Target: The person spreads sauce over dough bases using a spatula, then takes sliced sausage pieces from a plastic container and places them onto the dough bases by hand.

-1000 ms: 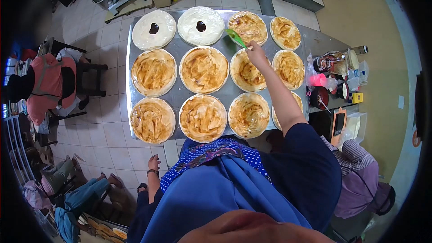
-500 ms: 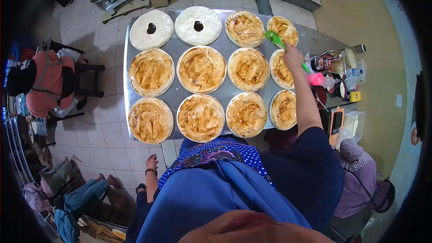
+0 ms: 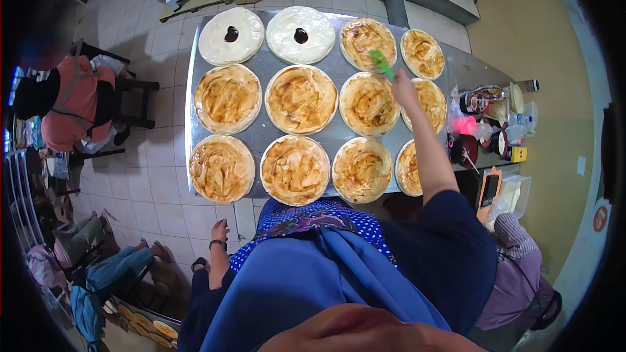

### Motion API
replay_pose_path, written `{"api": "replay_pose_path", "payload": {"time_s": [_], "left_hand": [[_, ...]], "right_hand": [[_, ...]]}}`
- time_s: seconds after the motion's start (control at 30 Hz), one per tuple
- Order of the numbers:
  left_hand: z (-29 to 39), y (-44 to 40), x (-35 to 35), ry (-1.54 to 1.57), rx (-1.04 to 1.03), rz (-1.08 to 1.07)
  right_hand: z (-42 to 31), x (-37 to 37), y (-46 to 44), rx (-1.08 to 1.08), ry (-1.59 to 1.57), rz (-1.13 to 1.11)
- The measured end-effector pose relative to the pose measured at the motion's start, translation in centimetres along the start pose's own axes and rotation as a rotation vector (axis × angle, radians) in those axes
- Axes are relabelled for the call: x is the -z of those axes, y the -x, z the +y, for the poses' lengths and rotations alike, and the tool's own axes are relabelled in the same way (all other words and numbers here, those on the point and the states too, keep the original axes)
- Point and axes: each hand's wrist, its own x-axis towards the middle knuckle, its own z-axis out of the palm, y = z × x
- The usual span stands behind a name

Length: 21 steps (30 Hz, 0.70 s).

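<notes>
The right hand (image 3: pixel 404 90) has its grip closed round the handle of a green spatula (image 3: pixel 383 64), out over the metal counter (image 3: pixel 254 135); the spatula's blade, bright green and a little blurred, points away from the person and leftward, across the near edge of the third round from the left in the far row (image 3: pixel 367 36); whether it touches that round I can't tell from here. The left hand (image 3: pixel 220 230) hangs low beside the apron, its grip loose, fingers curled but not pressed together. Twelve flat rounds lie in three rows of four; the two pale rounds (image 3: pixel 282 39) at the far left are glossy and cream-white, each with a dark, shiny blob near its middle; the other ten, like the middle-row round (image 3: pixel 302 99) second from the left, are streaked and swirled amber to deep brown, the pale colour showing through and round the rims; the one nearest the right sleeve is partly hidden by the forearm. Off to the right sit a pink cup (image 3: pixel 464 124), a dark red bowl (image 3: pixel 463 148) and a yellow box (image 3: pixel 518 154).
</notes>
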Motion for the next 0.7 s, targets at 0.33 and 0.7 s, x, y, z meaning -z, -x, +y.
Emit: {"api": "replay_pose_path", "payload": {"time_s": [0.33, 0.7], "left_hand": [[2.5, 0.5, 0.3, 0.086, -0.093, -0.025], [-3.2, 1.0, 2.7, 0.088, 0.096, 0.006]], "right_hand": [[-16.8, -12.6, -0.9, 0.256, -0.446, 0.138], [-21.6, -10.1, -6.9, 0.171, -0.335, 0.028]]}}
